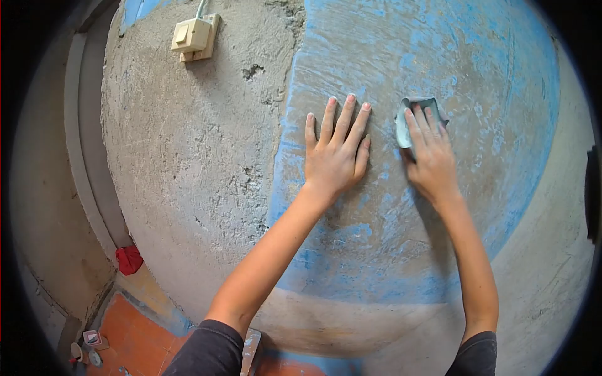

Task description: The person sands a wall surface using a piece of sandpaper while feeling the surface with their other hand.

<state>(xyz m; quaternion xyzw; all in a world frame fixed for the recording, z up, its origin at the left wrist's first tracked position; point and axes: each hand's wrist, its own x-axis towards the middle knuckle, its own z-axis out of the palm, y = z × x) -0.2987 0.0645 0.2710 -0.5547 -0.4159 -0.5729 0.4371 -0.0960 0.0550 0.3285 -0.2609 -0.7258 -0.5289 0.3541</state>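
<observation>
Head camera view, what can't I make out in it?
In the head view:
Pale sheet: underside hidden against the wall; middle covered by the right hand.
Left hand: palm hidden, facing the wall.
Dark object: cut off by the blackened right edge.
Floor items, lower left: too small to identify.

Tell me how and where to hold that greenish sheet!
Probably come from the room side and press flat on the middle of the greenish sheet, as the right hand does. It looks thin, lies against the wall, and its raised edges might bend if pinched.
</observation>
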